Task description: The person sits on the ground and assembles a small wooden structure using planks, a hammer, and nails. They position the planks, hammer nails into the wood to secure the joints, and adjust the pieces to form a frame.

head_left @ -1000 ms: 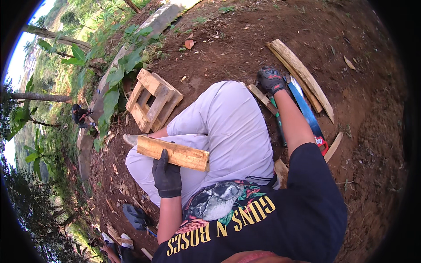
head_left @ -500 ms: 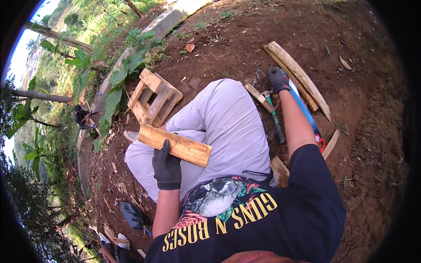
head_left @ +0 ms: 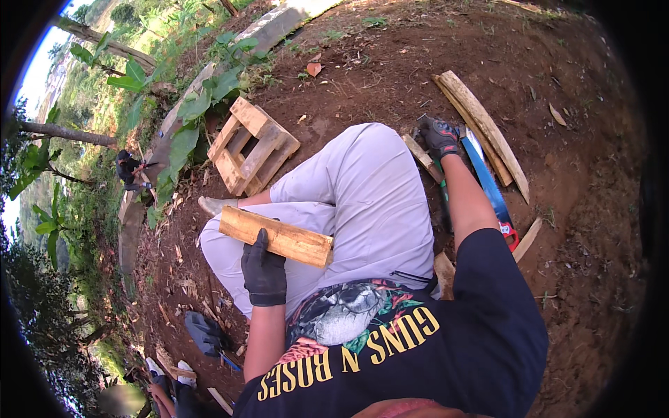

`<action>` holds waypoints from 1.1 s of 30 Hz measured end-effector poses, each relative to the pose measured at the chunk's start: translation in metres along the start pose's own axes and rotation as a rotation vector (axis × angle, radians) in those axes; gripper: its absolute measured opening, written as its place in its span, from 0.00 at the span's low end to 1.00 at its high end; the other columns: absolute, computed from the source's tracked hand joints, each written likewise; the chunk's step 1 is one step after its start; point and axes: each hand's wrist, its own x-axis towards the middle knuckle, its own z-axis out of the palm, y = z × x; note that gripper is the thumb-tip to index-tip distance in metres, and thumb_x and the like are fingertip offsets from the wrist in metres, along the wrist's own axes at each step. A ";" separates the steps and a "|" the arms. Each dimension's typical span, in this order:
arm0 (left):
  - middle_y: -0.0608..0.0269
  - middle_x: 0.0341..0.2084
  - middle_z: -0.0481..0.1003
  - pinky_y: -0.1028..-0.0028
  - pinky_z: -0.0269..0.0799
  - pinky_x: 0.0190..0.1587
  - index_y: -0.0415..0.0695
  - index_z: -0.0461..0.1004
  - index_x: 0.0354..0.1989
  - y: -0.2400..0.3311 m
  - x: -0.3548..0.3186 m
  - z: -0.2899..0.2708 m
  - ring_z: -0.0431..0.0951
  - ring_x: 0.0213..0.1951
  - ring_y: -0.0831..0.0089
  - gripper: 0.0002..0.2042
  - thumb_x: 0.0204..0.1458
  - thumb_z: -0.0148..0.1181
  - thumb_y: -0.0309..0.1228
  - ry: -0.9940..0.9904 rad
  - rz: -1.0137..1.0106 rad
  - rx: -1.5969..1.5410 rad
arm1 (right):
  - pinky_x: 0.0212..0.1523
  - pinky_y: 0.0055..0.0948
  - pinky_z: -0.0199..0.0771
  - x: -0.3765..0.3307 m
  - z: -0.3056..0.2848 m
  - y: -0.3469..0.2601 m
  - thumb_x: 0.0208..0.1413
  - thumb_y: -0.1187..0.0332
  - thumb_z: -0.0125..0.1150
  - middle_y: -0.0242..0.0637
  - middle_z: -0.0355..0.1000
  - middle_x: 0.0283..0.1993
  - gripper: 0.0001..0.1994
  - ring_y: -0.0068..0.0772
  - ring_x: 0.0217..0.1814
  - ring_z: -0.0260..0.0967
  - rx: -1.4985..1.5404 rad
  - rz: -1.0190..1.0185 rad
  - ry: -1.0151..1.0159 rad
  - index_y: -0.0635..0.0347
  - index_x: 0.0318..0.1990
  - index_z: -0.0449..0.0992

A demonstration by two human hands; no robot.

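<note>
My left hand (head_left: 264, 273), in a dark glove, grips a short wooden board (head_left: 279, 239) across my lap, thumb on top and fingers underneath. My gloved right hand (head_left: 439, 138) is down at the ground on the right, its fingers bent together; whatever lies in them is hidden. Beside its wrist is a hammer with a green and black handle (head_left: 444, 191), its head mostly covered by the hand. A small wood piece (head_left: 421, 152) lies left of that hand. On its other side rests a handsaw (head_left: 489, 182) with a blue blade and red handle.
Two long wood strips (head_left: 486, 129) lie beyond the saw. A small wooden frame (head_left: 252, 148) stands past my leg. Nearer left, a dark grey glove-like item (head_left: 205, 333) lies on the soil. Another person (head_left: 129, 169) is far left; someone's legs (head_left: 182, 390) show lower left.
My right hand has moved slightly left and down over the spot where loose nails showed, covering the hammer head. The left hand still holds the board, which has shifted little.
</note>
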 end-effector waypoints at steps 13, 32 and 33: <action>0.46 0.59 0.76 0.55 0.77 0.63 0.34 0.67 0.68 -0.007 0.000 0.018 0.78 0.62 0.56 0.23 0.68 0.60 0.28 -0.076 -0.058 -0.023 | 0.40 0.30 0.84 0.005 0.007 0.068 0.60 0.69 0.74 0.34 0.85 0.37 0.09 0.27 0.37 0.83 0.941 0.308 0.161 0.59 0.46 0.87; 0.54 0.37 0.83 0.68 0.82 0.40 0.30 0.80 0.48 0.002 0.030 0.034 0.85 0.41 0.71 0.22 0.69 0.62 0.43 0.087 0.256 0.466 | 0.46 0.40 0.83 -0.241 -0.162 -0.220 0.58 0.74 0.69 0.42 0.85 0.42 0.09 0.47 0.44 0.84 0.673 -0.974 -0.198 0.59 0.46 0.87; 0.54 0.38 0.84 0.67 0.81 0.41 0.31 0.80 0.49 0.007 0.027 0.035 0.85 0.40 0.69 0.22 0.69 0.62 0.44 0.093 0.223 0.478 | 0.46 0.40 0.84 -0.243 -0.165 -0.220 0.57 0.75 0.69 0.42 0.86 0.42 0.09 0.46 0.44 0.85 0.674 -0.952 -0.211 0.61 0.45 0.87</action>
